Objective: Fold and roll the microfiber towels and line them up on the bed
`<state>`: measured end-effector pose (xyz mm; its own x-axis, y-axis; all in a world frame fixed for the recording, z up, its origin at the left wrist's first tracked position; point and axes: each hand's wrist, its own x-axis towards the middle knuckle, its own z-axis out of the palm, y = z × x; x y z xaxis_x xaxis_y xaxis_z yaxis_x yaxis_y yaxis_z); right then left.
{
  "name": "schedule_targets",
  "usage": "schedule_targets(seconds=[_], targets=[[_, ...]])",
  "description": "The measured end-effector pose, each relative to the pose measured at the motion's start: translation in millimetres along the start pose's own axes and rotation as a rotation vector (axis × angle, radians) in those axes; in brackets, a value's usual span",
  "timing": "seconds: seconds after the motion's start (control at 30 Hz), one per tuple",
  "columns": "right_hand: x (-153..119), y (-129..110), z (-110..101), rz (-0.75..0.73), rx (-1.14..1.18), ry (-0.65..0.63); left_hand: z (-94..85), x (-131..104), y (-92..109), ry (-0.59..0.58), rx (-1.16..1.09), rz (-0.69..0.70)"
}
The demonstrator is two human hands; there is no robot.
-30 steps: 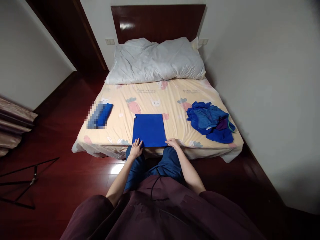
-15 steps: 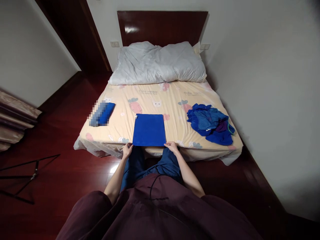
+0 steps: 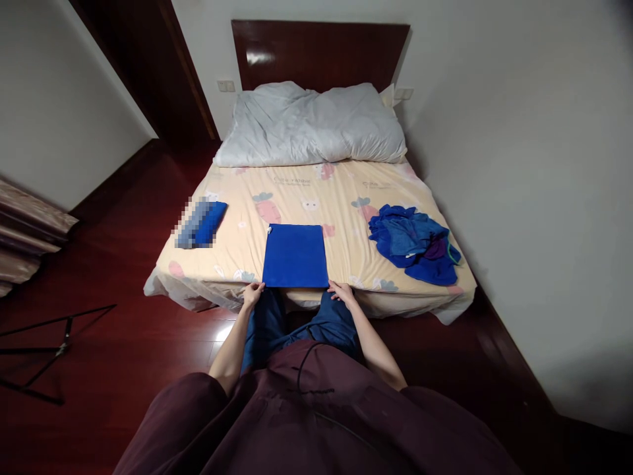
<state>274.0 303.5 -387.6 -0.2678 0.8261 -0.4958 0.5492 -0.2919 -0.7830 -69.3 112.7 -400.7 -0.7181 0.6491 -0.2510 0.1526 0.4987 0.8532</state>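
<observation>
Blue cloth [image 3: 295,255], folded flat, frame centre on bed [image 3: 341,198]: left hand [image 3: 252,295] and right hand [image 3: 341,292] pinch its near corners; folding likely under way, both corners needing an even lift.

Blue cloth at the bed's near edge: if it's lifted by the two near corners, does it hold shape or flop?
Probably flops: the blue cloth lies thin and flat on the sheet, with no stiff edge showing. Likely light for its size; the left hand and right hand need only fingertips at its corners. It may drag and wrinkle rather than slide cleanly, cloth on cloth.
</observation>
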Motion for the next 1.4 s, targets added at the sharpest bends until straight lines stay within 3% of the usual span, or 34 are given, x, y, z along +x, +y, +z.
schedule_targets(seconds=[0.2, 0.4, 0.57, 0.77, 0.93, 1.17, 1.4], targets=[[-3, -5, 18, 0.104, 0.375, 0.121, 4.8, -2, -3, 0.056, -0.102, -0.047], [-3, -3, 25, 0.096, 0.413, 0.187, 4.6, -2, -6, 0.085, -0.135, -0.032], [-7, 3, 28, -0.002, 0.410, 0.215, 1.9, -6, -7, 0.070, -0.108, 0.036], [-14, 10, 29, -0.163, 0.397, 0.138, -4.5, -9, -1, -0.021, -0.049, 0.170], [-13, 12, 27, -0.207, 0.383, 0.103, -9.7, -6, 6, -0.076, 0.005, 0.211], [-8, 2, 25, -0.449, 0.105, 0.184, -12.5, -2, 19, -0.063, 0.077, 0.249], [-4, -24, 21, -0.484, -0.125, 0.251, -8.4, 12, 43, -0.026, 0.109, 0.324]])
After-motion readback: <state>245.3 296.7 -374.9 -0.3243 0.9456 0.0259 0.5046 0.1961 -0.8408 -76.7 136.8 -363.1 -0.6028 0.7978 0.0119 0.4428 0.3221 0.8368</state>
